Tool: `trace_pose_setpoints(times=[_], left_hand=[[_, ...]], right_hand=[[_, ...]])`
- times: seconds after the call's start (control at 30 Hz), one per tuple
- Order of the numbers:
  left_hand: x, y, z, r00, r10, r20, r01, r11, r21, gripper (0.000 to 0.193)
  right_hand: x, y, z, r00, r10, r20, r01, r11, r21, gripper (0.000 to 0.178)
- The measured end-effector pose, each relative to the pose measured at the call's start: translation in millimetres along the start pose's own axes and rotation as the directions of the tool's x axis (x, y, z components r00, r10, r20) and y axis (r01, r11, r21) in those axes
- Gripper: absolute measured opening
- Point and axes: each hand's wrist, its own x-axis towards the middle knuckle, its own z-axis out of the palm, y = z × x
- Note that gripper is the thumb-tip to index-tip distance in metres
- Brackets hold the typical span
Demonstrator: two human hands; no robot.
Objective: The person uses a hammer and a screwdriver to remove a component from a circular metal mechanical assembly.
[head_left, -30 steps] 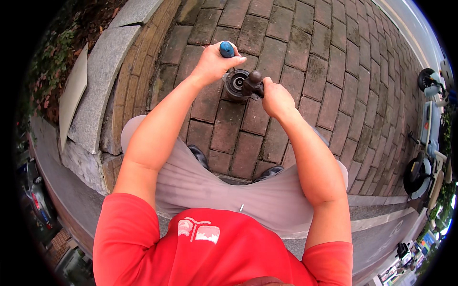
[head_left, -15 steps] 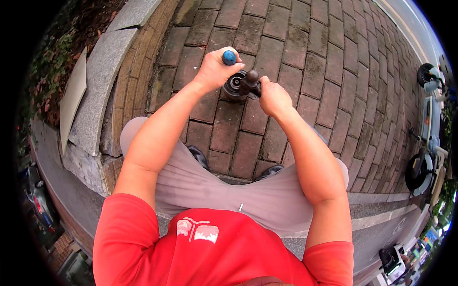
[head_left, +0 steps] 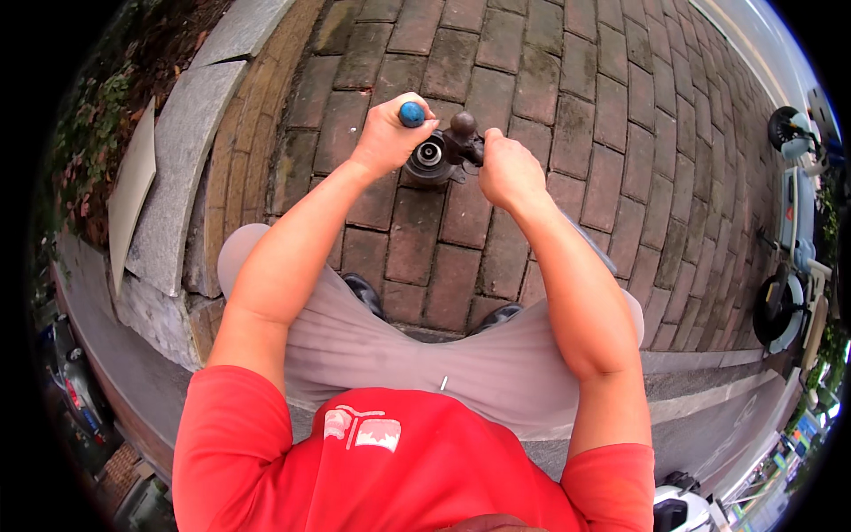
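Note:
My left hand (head_left: 386, 142) is closed around a tool with a round blue handle end (head_left: 411, 113) that points up; its lower part is hidden. Just nearer than that hand, a round dark metal part (head_left: 429, 160) with a paler ring in its centre sits on the brick paving. In my right hand (head_left: 514, 170) is a hammer (head_left: 463, 126) with a dark, ball-ended head, gripped close behind the head. The head is at the right side of the round part; I cannot tell if they touch. The hammer's grey-blue handle end shows beyond my right forearm.
Red-brown bricks (head_left: 612, 168) pave the ground. At left are a kerb, stone slabs (head_left: 191, 151) and a planted bed. Two-wheelers (head_left: 784, 266) stand at the far right. My knees and dark shoes (head_left: 365, 294) are close below my forearms.
The hammer head has moved slightly away from me, uncovering more of the round part's ring. The blue handle end has shifted a little left. Both hands keep their grips.

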Motion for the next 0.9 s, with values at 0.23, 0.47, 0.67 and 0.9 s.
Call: trace_pose_setpoints(times=[0.23, 0.47, 0.67, 0.9], left_hand=[[3, -6, 6, 0.999, 0.019, -0.031, -0.018, 1.000, 0.019, 0.009], [-4, 3, 9, 0.998, 0.003, -0.063, -0.003, 1.000, -0.011, 0.008], [3, -5, 8, 0.999, -0.016, -0.043, 0.012, 0.995, -0.103, 0.008], [8, -6, 5, 0.999, -0.036, -0.019, 0.035, 0.998, -0.060, 0.009]], right_hand=[[-66, -27, -104, 0.799, -0.146, -0.584, 0.341, 0.909, 0.239, 0.032], [-51, -38, -78, 0.853, -0.261, -0.453, 0.286, 0.958, -0.014, 0.017], [-68, -7, -94, 0.873, -0.168, -0.458, 0.229, 0.970, 0.082, 0.025], [-19, 16, -12, 0.991, -0.106, -0.080, 0.098, 0.991, -0.091, 0.018]])
